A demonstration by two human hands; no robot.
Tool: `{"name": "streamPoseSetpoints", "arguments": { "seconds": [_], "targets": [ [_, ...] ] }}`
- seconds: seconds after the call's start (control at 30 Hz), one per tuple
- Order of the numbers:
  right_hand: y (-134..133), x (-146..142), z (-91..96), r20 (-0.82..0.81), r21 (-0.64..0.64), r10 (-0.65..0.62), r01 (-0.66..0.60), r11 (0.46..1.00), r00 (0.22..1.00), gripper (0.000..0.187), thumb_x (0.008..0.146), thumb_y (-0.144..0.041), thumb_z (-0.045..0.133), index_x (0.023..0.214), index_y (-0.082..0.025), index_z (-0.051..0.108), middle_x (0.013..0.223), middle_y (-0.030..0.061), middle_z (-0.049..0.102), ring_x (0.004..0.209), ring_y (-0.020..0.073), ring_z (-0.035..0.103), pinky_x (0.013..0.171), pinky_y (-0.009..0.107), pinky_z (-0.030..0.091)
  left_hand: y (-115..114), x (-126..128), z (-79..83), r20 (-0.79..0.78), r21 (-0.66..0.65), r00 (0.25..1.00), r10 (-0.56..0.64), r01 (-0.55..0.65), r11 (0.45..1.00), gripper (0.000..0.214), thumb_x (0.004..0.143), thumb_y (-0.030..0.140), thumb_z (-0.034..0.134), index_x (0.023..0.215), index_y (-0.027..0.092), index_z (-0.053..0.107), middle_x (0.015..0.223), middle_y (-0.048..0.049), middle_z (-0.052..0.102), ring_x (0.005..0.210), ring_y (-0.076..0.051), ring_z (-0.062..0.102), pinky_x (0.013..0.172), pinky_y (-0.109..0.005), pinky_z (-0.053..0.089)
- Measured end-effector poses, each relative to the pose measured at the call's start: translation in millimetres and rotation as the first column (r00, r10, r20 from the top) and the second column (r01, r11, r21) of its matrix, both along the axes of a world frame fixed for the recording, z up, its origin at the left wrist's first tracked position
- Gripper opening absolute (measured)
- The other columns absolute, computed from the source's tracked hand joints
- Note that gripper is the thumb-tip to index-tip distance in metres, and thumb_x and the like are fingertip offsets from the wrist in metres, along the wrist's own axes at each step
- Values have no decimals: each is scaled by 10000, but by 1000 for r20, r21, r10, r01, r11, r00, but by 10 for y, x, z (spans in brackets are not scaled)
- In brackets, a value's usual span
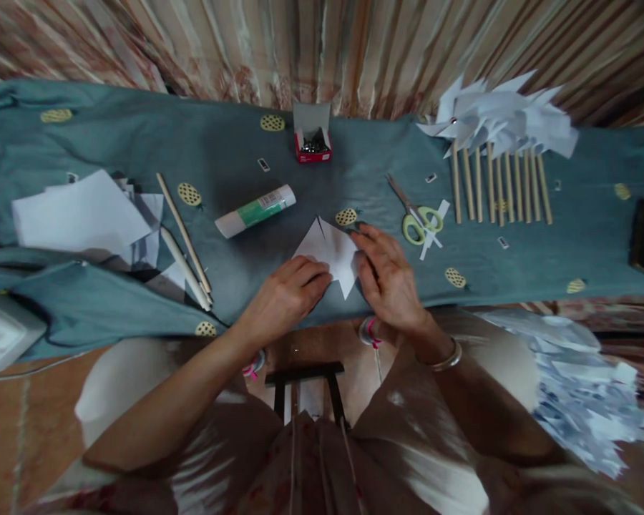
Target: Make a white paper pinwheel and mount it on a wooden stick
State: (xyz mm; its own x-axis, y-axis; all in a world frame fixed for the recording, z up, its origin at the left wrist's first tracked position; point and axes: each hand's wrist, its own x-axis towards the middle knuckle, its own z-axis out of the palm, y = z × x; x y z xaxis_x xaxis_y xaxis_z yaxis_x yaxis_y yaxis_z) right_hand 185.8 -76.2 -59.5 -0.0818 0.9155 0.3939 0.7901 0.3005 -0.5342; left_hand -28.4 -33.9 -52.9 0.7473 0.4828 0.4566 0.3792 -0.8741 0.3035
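Note:
A small white piece of cut paper (330, 247), slit at its top edge and with a pointed flap toward me, lies on the cloth in front of me. My left hand (284, 293) grips its lower left side, thumb and fingers close together. On the right edge, my right hand (389, 275) has the paper between its thumb and fingers; the fingertips partly cover that corner. Just beyond the left hand rests a green and white glue stick (262, 210). Scissors with light green handles (419, 220) lie to the right, on narrow paper strips (434, 239).
A red box (314, 154) of small metal pieces stands open at the back. Paper pinwheels on sticks (501, 182) lie in a row at right. Paper sheets (80, 214), a wooden stick (179, 225) and a white rod (185, 268) are at left. Paper scraps (584, 386) hang below right.

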Motion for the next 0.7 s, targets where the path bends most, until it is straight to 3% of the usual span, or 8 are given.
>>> {"name": "streamPoseSetpoints", "arguments": {
  "seconds": [0.33,0.57,0.7],
  "targets": [
    [-16,84,72,-49,-80,-17,13,997,999,321,962,-216,471,1169,-203,715,1303,119,696,1208,271,661,1085,542,520,99,-150,-8,-69,87,996,48,-42,995,201,1003,186,536,1016,138,731,1012,-103,753,907,-202,661,811,-353,574],
    [-135,33,113,-110,-123,9,-23,992,994,283,939,-183,492,1107,-188,719,1252,116,721,1170,234,690,1052,456,550,203,-251,9,-28,33,996,90,-89,996,195,970,131,547,1018,160,734,1032,-99,749,932,-212,643,809,-349,536],
    [-194,-39,120,-135,-140,51,-70,988,990,278,930,-168,493,1096,-190,714,1227,114,727,1148,233,696,1034,444,559,151,-225,53,3,24,996,94,-94,995,172,980,199,561,1036,163,720,1063,-108,740,979,-235,635,817,-368,516]
  ]
}}
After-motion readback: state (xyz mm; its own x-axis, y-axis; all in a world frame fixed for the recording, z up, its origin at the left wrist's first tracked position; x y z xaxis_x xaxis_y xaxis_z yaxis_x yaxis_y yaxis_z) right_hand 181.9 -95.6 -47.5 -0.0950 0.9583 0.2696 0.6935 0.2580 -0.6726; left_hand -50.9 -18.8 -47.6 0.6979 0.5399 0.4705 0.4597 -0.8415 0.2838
